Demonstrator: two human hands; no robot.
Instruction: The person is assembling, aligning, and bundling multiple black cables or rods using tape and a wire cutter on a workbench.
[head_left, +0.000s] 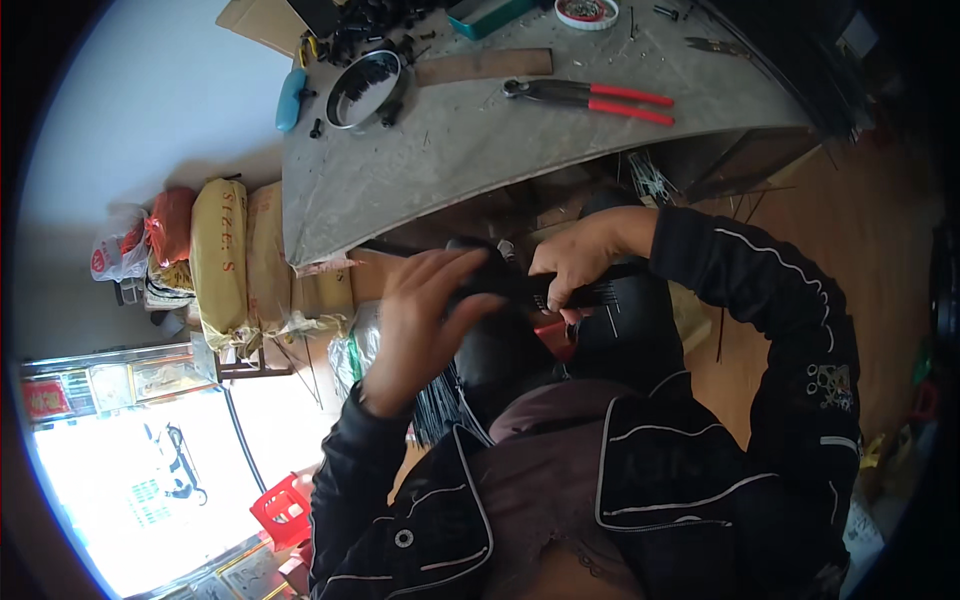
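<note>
Black piece, its outline hard to tell against dark trousers, sits above the lap, pinched in the right hand. Beside it, the left hand hovers wide, thumb spread from fingers.

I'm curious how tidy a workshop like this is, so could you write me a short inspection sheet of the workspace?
Surface: grey tabletop, its far side crowded.
Job's things: a dark item with thin pale lines, under the right hand; its outline is hard to make out.
Clutter: heaped dark parts, metal bowl, wooden strip, red-handled pincers.
Hands: left hand raised, open, apparently holding nothing; right hand touching the dark item, grip unclear.
Cables: nothing seen for certain.
Surroundings: yellow sack left of the table.
</note>
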